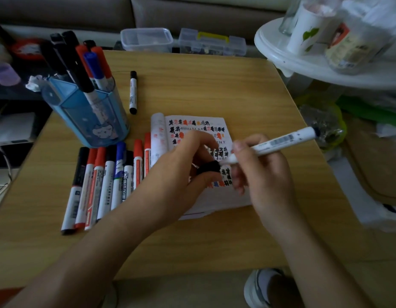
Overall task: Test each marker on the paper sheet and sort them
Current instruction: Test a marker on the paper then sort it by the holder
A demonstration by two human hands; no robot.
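"Black cap (209, 170) held in the left hand (181, 174), white marker (279, 140) gripped in the right hand (261, 174) — which step is this?"

"Capping or uncapping; I cannot tell which. Tip and cap sit just beside each other over the paper sheet (214, 204), already crowded with black, red and blue scribbles."

"What does the next move call for?"

"If untested, a stroke on a bare patch at the sheet's near edge. If tested, cap lined up square and pressed home, then the marker likely joins the row of markers (108, 174) lying left of the sheet."

"Containers?"

"Blue pen holder (86, 116) at far left — black, red and blue markers stand tilted in it. One black marker (133, 92) lies alone on the wooden table (214, 85) just right of it. Past the far edge, a clear lidded box (147, 40) and a compartment case (211, 44) with a yellow handle; contents too blurred to name."
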